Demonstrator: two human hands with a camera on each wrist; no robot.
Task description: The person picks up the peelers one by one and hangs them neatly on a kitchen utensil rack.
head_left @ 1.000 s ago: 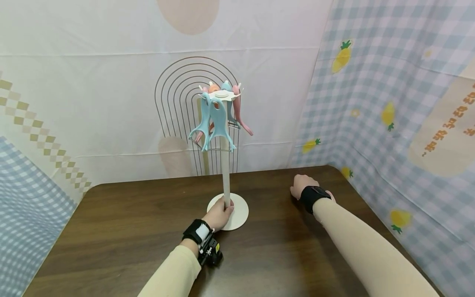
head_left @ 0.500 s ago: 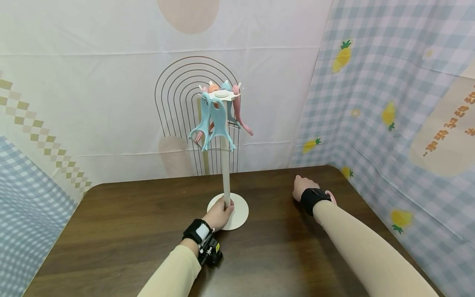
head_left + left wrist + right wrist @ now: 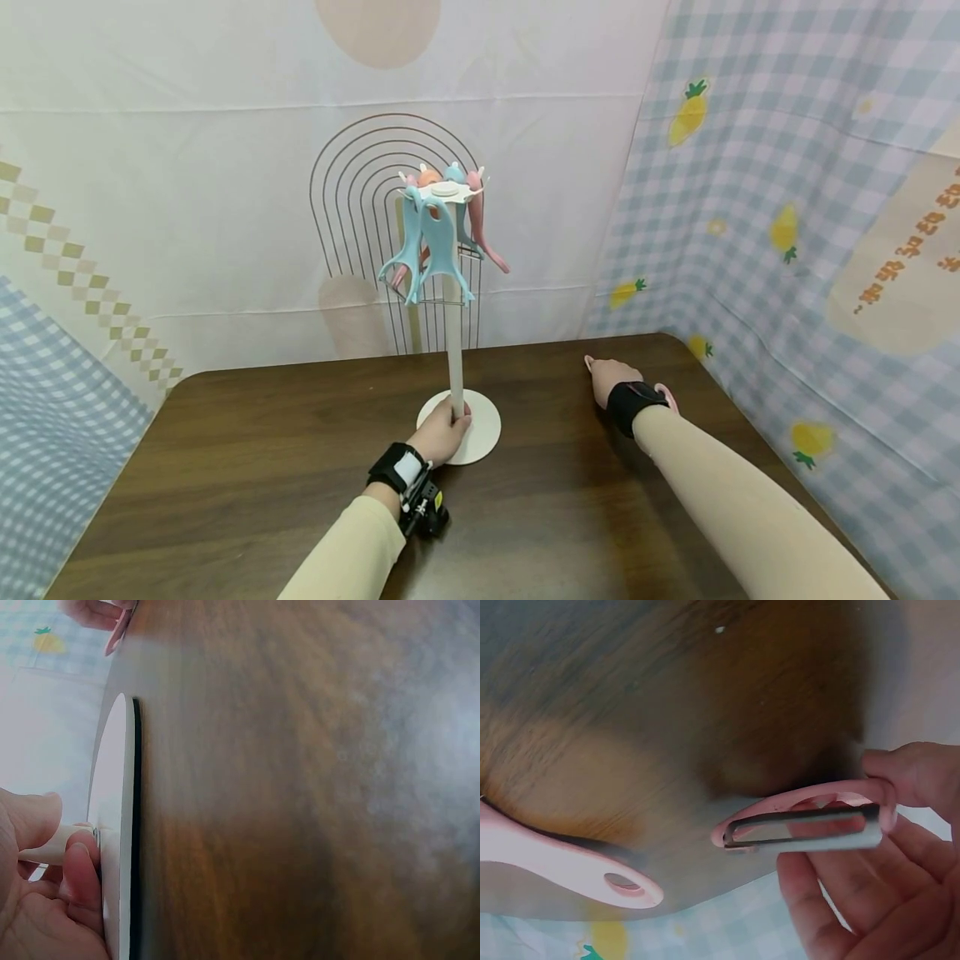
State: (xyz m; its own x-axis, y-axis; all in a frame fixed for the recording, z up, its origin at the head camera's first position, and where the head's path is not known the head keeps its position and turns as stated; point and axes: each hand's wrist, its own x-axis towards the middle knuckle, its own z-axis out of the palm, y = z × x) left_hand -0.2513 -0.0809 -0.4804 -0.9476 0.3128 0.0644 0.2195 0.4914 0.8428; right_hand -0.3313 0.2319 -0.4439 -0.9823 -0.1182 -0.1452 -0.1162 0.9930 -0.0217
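In the head view a white stand (image 3: 454,350) rises from a round white base (image 3: 483,429). Blue, pink and orange Y-shaped peelers hang around its top, among them a blue peeler (image 3: 441,250) in front and a pink peeler (image 3: 480,221) on the right. My left hand (image 3: 440,433) grips the pole just above the base. Far right on the table, my right hand (image 3: 613,379) pinches a pink peeler (image 3: 802,817) with a metal blade; thumb and fingers meet at one end of its head. Another pink handle (image 3: 622,881) with a hole lies beside it in the right wrist view.
The dark wooden table (image 3: 262,467) has rounded back corners. A white patterned cloth (image 3: 555,208) hangs behind it, and a blue checked cloth (image 3: 750,250) stands close along the right side.
A pink tip now pokes out beyond my right hand, where it was not visible before. That hand has shifted only slightly. My left hand keeps its grip on the pole and the stand stays put.
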